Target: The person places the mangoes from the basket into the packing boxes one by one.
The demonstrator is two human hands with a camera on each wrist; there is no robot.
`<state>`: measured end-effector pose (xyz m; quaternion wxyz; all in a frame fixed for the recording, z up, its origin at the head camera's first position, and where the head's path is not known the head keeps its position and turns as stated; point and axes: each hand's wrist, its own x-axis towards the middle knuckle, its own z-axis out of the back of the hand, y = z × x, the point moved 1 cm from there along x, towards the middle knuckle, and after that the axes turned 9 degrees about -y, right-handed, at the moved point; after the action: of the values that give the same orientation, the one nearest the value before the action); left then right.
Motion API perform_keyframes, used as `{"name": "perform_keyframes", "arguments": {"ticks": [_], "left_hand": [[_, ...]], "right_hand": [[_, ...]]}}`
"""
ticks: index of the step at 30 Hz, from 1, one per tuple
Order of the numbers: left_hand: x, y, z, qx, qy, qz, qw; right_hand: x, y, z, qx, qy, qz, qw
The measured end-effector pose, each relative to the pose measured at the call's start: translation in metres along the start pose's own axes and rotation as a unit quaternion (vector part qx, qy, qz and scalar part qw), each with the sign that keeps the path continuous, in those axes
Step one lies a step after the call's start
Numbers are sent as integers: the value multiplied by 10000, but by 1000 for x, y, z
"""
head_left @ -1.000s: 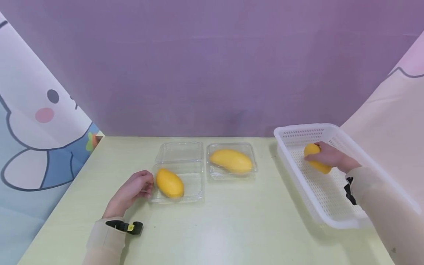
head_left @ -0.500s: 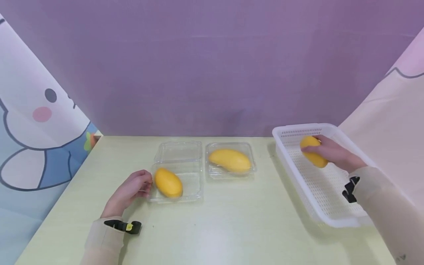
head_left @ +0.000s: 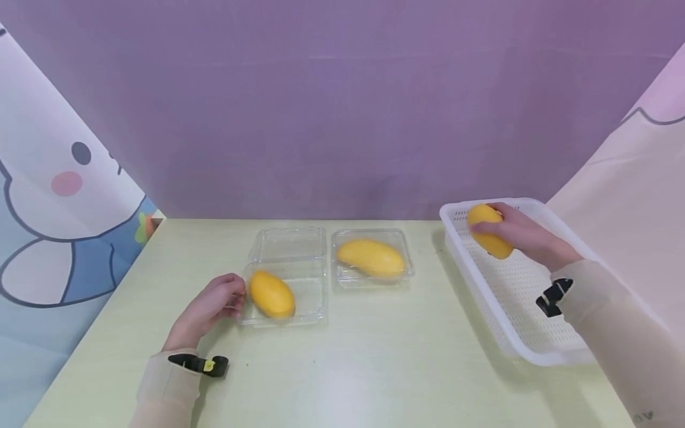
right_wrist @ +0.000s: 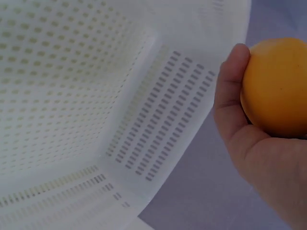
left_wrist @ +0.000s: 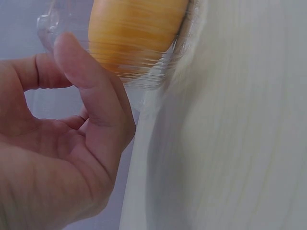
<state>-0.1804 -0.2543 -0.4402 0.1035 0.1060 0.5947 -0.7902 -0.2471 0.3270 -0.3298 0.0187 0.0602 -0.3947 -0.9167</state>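
Note:
My left hand (head_left: 211,309) pinches the left edge of a clear plastic clamshell box (head_left: 310,297), whose lid lies back toward the wall. A yellow mango (head_left: 272,295) lies tilted in that box. In the left wrist view, the thumb and fingers (left_wrist: 84,72) meet at the ribbed plastic side, with the mango behind it. On the right, my other hand (head_left: 530,238) grips another mango (head_left: 488,232) over the far end of a white perforated basket (head_left: 505,336). The right wrist view shows this mango (right_wrist: 278,86) above the basket's rim level, apart from the basket wall (right_wrist: 163,115).
A second clear box (head_left: 342,276) stands right of the first, with a mango (head_left: 371,257) inside. Behind the pale table (head_left: 374,356) rises a purple backdrop (head_left: 342,119). Printed cloths hang at both sides.
My right hand has raised the mango from inside the basket and moved it leftward, toward the basket's far left corner. The left hand keeps its place at the box.

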Motion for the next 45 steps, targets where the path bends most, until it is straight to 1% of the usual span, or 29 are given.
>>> {"name": "perform_keyframes", "arguments": {"ticks": [4,6,12,17,24,28,35,38,45], "left_hand": [[0,0,0,5,-2,19,10000],[0,0,0,3,-5,16,10000],[1,1,1,21,-33,11,10000],[2,5,1,20,-33,34,10000],[3,9,1,42,-107,26,9999],[4,8,2,34,-87,55,9999],[5,9,3,58,-84,106,9999],[4,8,3,46,-83,100,9999],[3,4,1,22,-92,92,9999]], "right_hand": [[1,13,-4,208,-192,47,9996],[1,20,-6,407,-254,63,9988],[1,41,-15,926,-251,141,9953],[-4,59,-27,984,-152,194,9948],[-10,89,-46,1018,-29,403,9940],[-13,102,-55,1004,-25,462,9939],[-13,119,-74,1066,109,509,9929],[-12,125,-83,1199,116,539,9913],[-8,137,-103,1745,6,603,9828]]}}
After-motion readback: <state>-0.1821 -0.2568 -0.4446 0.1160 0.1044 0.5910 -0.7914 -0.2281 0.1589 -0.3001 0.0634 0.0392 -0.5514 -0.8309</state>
